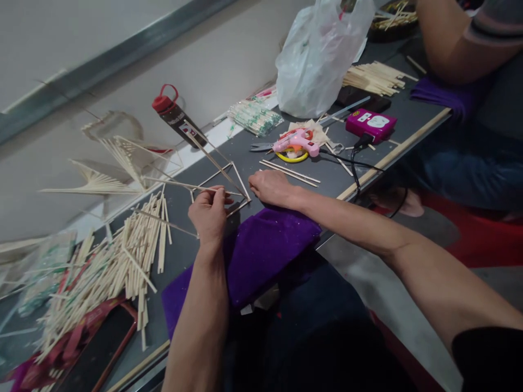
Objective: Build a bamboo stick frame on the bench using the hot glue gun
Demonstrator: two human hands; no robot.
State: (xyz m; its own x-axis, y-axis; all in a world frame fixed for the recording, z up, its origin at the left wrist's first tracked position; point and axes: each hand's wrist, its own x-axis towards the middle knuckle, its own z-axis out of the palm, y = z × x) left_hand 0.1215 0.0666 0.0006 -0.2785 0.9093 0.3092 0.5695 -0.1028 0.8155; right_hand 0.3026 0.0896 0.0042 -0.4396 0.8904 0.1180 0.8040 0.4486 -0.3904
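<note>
A frame of thin wooden sticks stands on the grey table, its sticks meeting in corners. My left hand pinches one long stick of it between thumb and fingers. Just right of the frame's near corner, my right hand is closed with its fingers curled down; what they hold, if anything, is hidden. Two loose chopsticks lie beyond that hand. A pink glue gun rests on scissors with a yellow handle. Below my hands a purple cloth covers the table edge and my lap.
A large pile of chopsticks and a phone lie at left. Along the wall are a fanned stick model, a black bottle, and a white plastic bag. A magenta power socket sits right, near another person's arm.
</note>
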